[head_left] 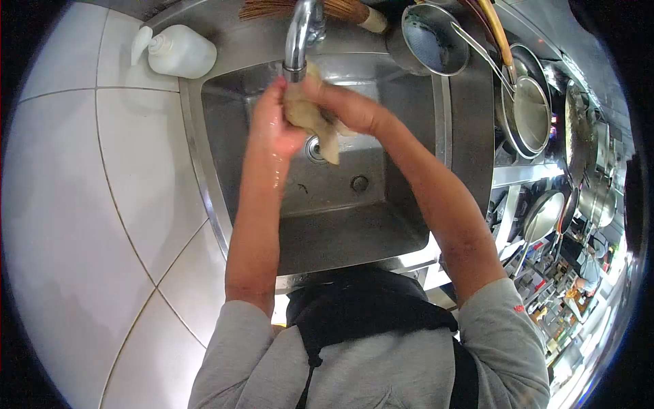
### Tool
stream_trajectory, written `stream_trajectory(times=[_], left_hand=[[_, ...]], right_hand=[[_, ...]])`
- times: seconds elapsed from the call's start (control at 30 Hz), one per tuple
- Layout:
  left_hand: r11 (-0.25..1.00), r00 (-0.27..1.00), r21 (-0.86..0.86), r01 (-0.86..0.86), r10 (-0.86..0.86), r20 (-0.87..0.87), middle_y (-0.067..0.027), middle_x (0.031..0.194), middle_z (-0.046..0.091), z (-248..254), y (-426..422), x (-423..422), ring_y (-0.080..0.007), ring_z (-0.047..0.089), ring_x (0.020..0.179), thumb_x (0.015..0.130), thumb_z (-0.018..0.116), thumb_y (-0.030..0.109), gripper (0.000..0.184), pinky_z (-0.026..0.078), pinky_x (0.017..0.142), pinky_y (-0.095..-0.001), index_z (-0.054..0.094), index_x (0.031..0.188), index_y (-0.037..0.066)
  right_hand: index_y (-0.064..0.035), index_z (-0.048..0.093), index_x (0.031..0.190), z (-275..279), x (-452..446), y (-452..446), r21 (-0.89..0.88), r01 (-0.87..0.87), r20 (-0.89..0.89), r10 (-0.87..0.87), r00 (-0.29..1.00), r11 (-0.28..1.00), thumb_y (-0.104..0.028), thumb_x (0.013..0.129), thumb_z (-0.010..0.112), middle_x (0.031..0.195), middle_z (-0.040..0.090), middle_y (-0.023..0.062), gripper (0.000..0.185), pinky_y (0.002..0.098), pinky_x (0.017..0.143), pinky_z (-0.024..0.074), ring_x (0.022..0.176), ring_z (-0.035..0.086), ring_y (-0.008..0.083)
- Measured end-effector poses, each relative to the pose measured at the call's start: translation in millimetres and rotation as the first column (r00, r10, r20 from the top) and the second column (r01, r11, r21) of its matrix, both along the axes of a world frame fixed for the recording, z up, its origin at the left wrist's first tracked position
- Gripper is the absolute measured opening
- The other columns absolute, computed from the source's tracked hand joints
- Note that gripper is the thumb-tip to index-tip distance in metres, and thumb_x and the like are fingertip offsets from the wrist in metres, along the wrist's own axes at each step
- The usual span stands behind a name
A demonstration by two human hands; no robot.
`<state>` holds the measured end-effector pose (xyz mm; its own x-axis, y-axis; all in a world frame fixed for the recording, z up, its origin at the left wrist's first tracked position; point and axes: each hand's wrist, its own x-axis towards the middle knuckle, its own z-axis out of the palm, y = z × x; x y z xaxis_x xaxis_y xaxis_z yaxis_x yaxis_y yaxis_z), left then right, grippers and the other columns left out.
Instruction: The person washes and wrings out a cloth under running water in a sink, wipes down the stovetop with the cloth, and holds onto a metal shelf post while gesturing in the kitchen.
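A wet beige cloth (315,124) is bunched up under the chrome faucet (300,41), one end hanging down over the sink drain. From the left, my left hand (271,121) grips it, skin glistening with water. My right hand (351,108) has its fingers closed round the upper part of the cloth, just beside the spout; motion blurs the fingertips a little. Both hands are above the basin of the steel sink (327,238).
A white pump bottle (182,52) lies at the sink's back left corner. Behind the faucet is a bristle brush (347,11). A metal pot (434,39) stands at the back right, near strainers (531,116) and pans (543,217). Another person (591,262) is far right.
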<state>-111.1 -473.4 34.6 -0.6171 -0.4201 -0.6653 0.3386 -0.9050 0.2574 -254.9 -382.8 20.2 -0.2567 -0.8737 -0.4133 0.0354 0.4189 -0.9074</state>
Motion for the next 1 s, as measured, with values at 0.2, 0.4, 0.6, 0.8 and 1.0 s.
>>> stream_trajectory(times=[0.2,0.4,0.6,0.8,1.0], left_hand=[[0.992,0.963,-0.059,-0.113,0.095,-0.251,-0.0127,0.130,0.066,49,-36,35,-0.0317,0.062,0.120,0.106,0.055,0.032,0.038,0.047,0.108,-0.0530,0.060,0.130,0.003],[0.957,0.972,-0.212,-0.196,0.162,-0.170,-0.0149,0.140,0.060,23,-29,66,-0.0312,0.055,0.132,0.107,0.052,0.037,0.045,0.042,0.113,-0.0534,0.058,0.136,0.003],[0.999,0.884,0.030,0.031,-0.013,-0.467,-0.0158,0.118,0.071,-114,4,38,-0.0284,0.066,0.115,0.107,0.052,0.040,0.042,0.051,0.104,-0.0478,0.066,0.122,0.003],[0.976,0.999,-0.212,0.043,-0.037,0.032,-0.0077,0.099,0.072,-75,25,27,-0.0209,0.069,0.097,0.107,0.054,0.041,0.039,0.058,0.084,-0.0362,0.068,0.109,0.005],[0.980,0.907,-0.168,0.102,-0.162,-0.389,-0.0068,0.106,0.070,-109,15,33,-0.0197,0.068,0.099,0.108,0.053,0.038,0.035,0.058,0.089,-0.0359,0.066,0.117,0.006]], right_hand=[[-0.0085,0.074,0.104,-8,0,22,0.291,-0.266,-0.622,0.393,0.677,0.919,-0.036,0.082,0.071,0.103,0.074,0.0208,0.036,0.0512,0.094,0.0543,0.102,0.070,0.0408],[-0.0046,0.073,0.107,21,-34,5,0.349,-0.202,-0.615,0.387,0.687,0.915,-0.039,0.086,0.062,0.106,0.073,0.0220,0.042,0.0499,0.093,0.0546,0.102,0.069,0.0421],[-0.0029,0.073,0.096,14,77,3,-0.174,-0.149,-0.452,0.055,0.890,0.973,-0.048,0.081,0.074,0.107,0.071,0.0223,0.048,0.0482,0.086,0.0553,0.097,0.071,0.0372],[-0.0079,0.076,0.081,15,85,8,-0.027,-0.086,-0.722,0.040,0.691,0.996,-0.051,0.087,0.068,0.084,0.073,0.0181,0.044,0.0457,0.070,0.0576,0.077,0.073,0.0360],[-0.0146,0.075,0.070,8,89,6,-0.225,-0.103,-0.823,-0.132,0.553,0.969,-0.044,0.087,0.066,0.066,0.069,0.0115,0.035,0.0456,0.066,0.0555,0.064,0.069,0.0325]])
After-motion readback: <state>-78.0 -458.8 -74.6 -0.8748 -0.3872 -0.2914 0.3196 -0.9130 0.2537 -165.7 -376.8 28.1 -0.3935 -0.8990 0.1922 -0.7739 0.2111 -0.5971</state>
